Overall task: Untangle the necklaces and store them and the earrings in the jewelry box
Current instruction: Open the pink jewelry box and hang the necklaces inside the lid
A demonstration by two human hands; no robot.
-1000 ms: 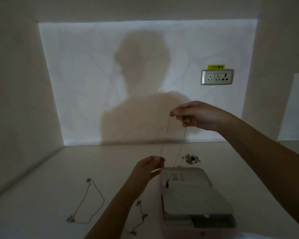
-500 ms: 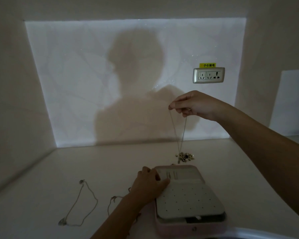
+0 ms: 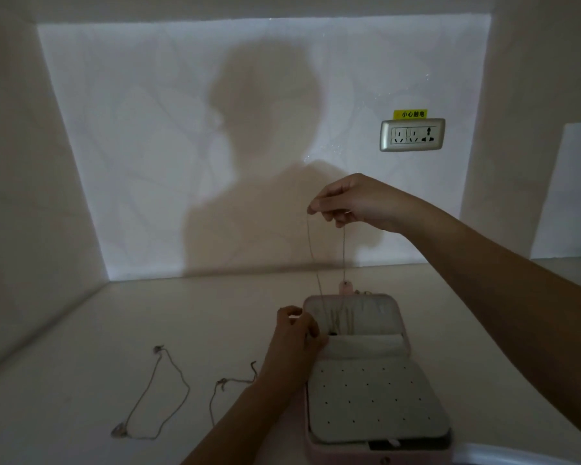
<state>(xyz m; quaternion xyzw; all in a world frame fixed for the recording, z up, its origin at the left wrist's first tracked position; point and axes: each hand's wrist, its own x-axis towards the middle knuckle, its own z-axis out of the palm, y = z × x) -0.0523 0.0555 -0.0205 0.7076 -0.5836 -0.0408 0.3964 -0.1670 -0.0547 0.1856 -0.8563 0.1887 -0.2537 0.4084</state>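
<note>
Right hand [image 3: 356, 203], fingers [image 3: 319, 208] pinching a thin pale chain necklace [image 3: 343, 253]; two strands hang into the open pink rectangular jewelry box [image 3: 405, 327] on the tabletop [image 3: 182, 323]. Left hand [image 3: 292, 337], fingers curled at box's left rim; grip unclear. Risk: strands tangle or catch the rim if lowered quickly.

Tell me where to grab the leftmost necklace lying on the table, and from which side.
Pinch the leftmost necklace at its small far-end lump, likely the clasp, coming straight down from above. It lies flat as an open loop with the pendant nearest you, so lifting there should let it hang untangled. Stay left of the other necklace beside it.
</note>
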